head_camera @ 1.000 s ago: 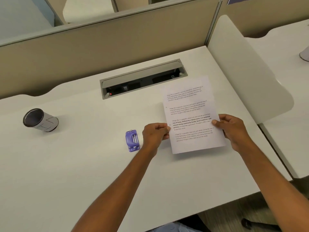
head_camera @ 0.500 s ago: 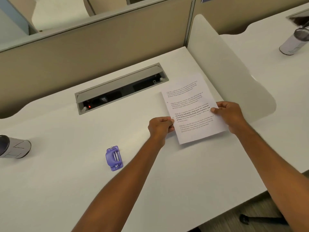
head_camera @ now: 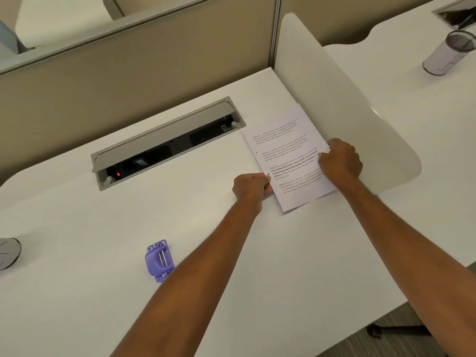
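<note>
The printed sheet (head_camera: 288, 155) sits at the far right of the desk (head_camera: 103, 292), just beside the white divider (head_camera: 347, 104), its long axis running away and slightly leftward, with the left hand (head_camera: 251, 185) pinching its left long edge and the right hand (head_camera: 341, 161) pinching the opposite one.

1. Illumination: bright, even, diffuse, from overhead.
2. Shadows: faint, soft-edged on the white laminate worktop (head_camera: 77, 292).
3. Distortion: straight lines bow towards frame edges.
4. Sharpness: fine print on the white printed paper sheet (head_camera: 283, 140) is soft, unreadable.
</note>
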Demonstrator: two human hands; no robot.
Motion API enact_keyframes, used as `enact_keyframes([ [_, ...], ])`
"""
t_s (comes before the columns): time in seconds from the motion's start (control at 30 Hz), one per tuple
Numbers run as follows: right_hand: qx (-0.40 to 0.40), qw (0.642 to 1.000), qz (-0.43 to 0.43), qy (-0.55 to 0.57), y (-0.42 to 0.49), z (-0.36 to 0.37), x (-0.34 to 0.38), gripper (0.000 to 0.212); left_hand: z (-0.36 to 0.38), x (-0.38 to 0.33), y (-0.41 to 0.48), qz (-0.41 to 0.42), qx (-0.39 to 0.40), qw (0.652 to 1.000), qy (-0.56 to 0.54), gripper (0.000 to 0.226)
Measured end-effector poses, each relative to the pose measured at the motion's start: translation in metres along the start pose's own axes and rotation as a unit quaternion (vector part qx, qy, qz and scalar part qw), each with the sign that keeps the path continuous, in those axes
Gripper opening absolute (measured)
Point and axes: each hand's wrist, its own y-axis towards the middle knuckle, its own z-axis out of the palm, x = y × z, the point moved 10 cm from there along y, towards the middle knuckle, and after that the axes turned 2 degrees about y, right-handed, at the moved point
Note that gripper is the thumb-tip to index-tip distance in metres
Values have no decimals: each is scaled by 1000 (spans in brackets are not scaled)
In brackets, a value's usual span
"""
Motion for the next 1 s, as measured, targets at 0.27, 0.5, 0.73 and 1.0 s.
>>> enact_keyframes([
  [0.27, 13, 997, -37, -73, 5, 3, 9, 37, 12, 1, 9, 7, -10, 1000, 17, 14],
  [0.5, 37, 997, -33, -59, 3, 9, 7, 39, 13, 2, 10, 8, -31, 999, 32, 12],
  [0.73, 40, 998, -27, -48, -1, 9, 8, 40, 9, 3, 6, 9, -40, 998, 39, 13],
  [1.0, 25, 999, -33, -34, -11, 3, 12, 44, -1, -14, 4, 61, -102, 969, 218, 32],
])
